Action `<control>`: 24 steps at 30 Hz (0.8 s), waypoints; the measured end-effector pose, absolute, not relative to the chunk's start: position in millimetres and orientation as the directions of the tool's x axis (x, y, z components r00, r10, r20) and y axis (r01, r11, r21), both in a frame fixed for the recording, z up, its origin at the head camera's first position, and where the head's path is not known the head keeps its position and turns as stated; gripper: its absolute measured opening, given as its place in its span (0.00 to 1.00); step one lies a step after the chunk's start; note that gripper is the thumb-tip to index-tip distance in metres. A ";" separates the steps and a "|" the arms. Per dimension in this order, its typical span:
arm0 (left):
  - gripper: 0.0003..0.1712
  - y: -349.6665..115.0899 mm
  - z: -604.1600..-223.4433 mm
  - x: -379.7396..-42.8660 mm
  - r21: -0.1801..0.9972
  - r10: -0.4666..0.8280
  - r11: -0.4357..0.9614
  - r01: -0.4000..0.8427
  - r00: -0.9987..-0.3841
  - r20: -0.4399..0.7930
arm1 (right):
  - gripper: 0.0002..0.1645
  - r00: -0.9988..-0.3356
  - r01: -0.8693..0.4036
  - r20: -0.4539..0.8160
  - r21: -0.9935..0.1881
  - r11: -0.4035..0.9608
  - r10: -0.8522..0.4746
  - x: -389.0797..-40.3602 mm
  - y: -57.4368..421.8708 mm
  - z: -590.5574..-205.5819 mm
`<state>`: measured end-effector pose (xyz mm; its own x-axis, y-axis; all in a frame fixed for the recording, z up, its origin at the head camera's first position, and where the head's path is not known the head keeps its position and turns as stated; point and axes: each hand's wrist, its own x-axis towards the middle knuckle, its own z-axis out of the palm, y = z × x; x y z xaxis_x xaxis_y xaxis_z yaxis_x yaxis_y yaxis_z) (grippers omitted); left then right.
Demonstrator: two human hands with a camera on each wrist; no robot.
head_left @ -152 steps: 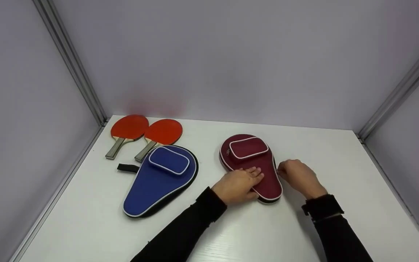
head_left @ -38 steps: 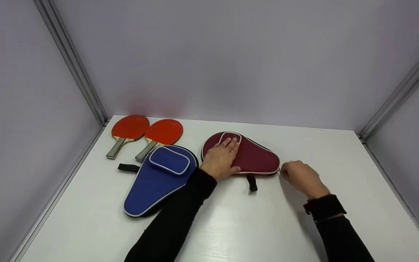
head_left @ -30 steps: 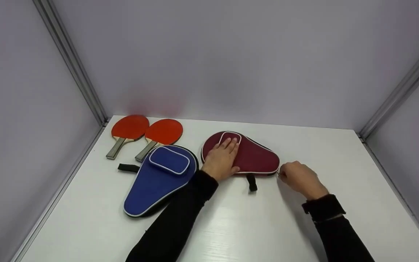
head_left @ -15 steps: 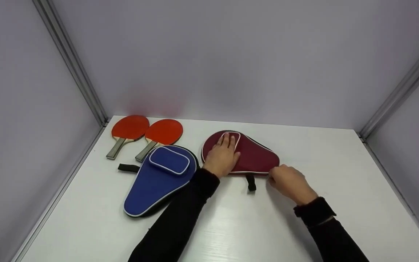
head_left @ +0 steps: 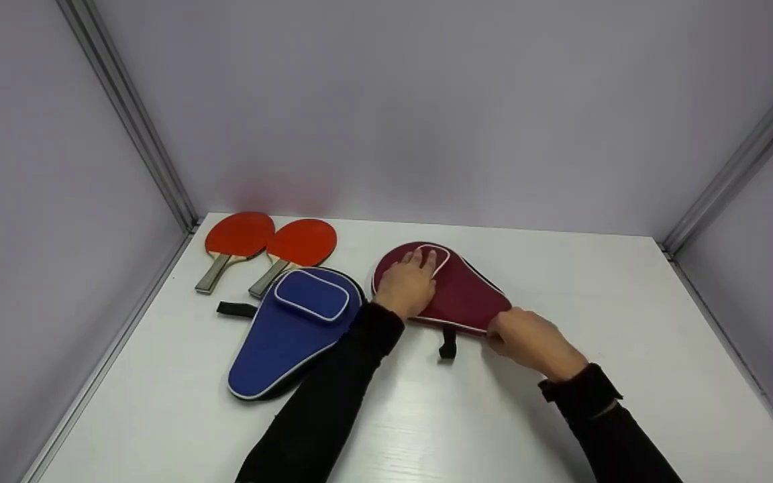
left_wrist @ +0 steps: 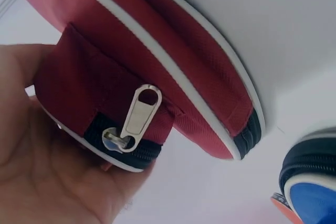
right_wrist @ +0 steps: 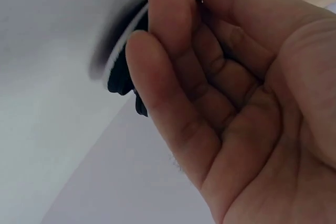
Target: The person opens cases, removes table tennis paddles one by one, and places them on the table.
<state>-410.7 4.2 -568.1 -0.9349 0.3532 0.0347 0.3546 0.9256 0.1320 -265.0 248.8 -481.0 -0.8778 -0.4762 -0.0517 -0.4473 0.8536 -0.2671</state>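
Note:
A maroon table tennis paddle case [head_left: 464,298] lies on the white table, its narrow end toward the right. Over its wide end, my left hand [head_left: 408,287] rests with fingers extended across the small pocket [left_wrist: 79,72]. That pocket's silver zipper pull [left_wrist: 140,116] hangs free beside the palm in the left wrist view. At the narrow end, my right hand [head_left: 529,339] pinches the case's zipper pull between thumb and forefinger; the fingertips mostly hide it. Black zipper tape [right_wrist: 119,74] edges the case in the right wrist view. A black strap [head_left: 448,343] sticks out toward me.
Left of the maroon case lies a blue paddle case [head_left: 292,335] with a black strap [head_left: 236,309], partly under my left sleeve. Two red paddles [head_left: 240,233] [head_left: 302,241] lie at the back left. Grey-white panels [head_left: 427,121] enclose the table.
The maroon case has turned from pointing toward me to pointing right. My left hand moved onto its pocket. My right hand rounded the narrow end and lately shifted left along the near edge.

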 end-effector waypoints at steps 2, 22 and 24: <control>0.42 0.3 -571.9 -414.0 0.138 0.385 0.912 0.387 -0.922 0.043 | 0.17 -0.868 -0.453 -0.072 -0.292 0.842 -0.492 -265.2 249.6 -477.4; 0.38 -18.4 -474.4 -335.4 0.189 0.615 0.783 0.592 -0.782 -0.099 | 0.08 -0.857 -0.492 0.049 -0.373 0.787 -0.512 -286.1 278.8 -470.4; 0.39 -19.6 -473.4 -334.8 0.206 0.637 0.765 0.611 -0.764 -0.100 | 0.08 -0.860 -0.490 0.054 -0.364 0.792 -0.507 -287.6 281.1 -472.9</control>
